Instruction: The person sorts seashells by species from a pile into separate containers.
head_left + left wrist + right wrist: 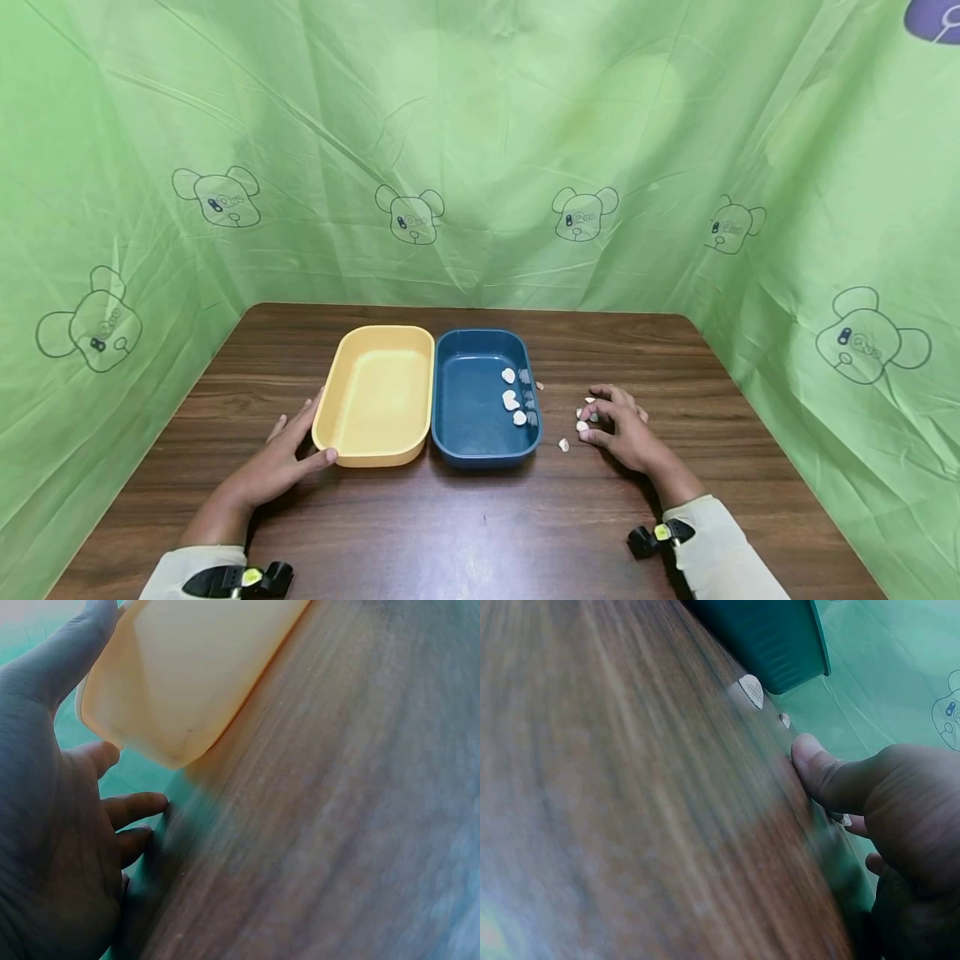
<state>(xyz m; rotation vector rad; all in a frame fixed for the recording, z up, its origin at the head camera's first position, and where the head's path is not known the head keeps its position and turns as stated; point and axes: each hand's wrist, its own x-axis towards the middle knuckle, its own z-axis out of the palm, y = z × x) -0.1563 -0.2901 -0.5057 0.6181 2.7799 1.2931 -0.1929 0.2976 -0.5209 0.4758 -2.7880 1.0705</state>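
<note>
My right hand (626,433) is low over the table, thumb and forefinger on either side of a small white seashell (582,426), pinching it. A few more shells lie under and around its fingers, partly hidden. One ridged shell (752,691) lies apart on the wood, between that hand and the blue tray (483,458). Inside the blue tray, several white shells (508,376) lie along its right side. My left hand (277,462) rests with extended fingers along the left side of the yellow tray (375,458), thumb at its near corner.
The two trays stand side by side on a dark wooden table (450,533). Another small shell (540,386) lies close to the blue tray's right wall. A green curtain (480,150) with printed bear heads surrounds the table's back and sides.
</note>
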